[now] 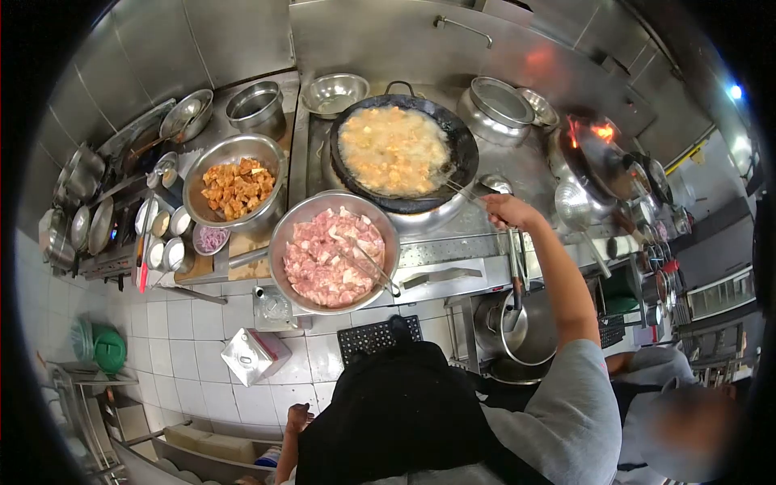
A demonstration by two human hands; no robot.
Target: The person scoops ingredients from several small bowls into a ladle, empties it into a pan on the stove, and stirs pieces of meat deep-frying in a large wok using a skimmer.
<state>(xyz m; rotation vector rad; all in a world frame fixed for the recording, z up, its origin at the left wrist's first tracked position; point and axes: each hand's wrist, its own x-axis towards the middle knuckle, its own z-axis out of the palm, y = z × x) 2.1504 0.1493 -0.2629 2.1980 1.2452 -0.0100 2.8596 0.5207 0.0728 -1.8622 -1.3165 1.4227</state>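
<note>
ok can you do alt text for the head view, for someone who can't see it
The right hand holds a tool dipped into a black wok of frothy, yellowish food. Nearer stands a pan of raw meat, with a bowl of browned pieces to its upper left; the left hand hangs low.

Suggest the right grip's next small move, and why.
Probably a gentle stir: the right grip holds a long-handled tool whose far end reaches into the wok, where frothy food lies crowded together and might stick.
</note>
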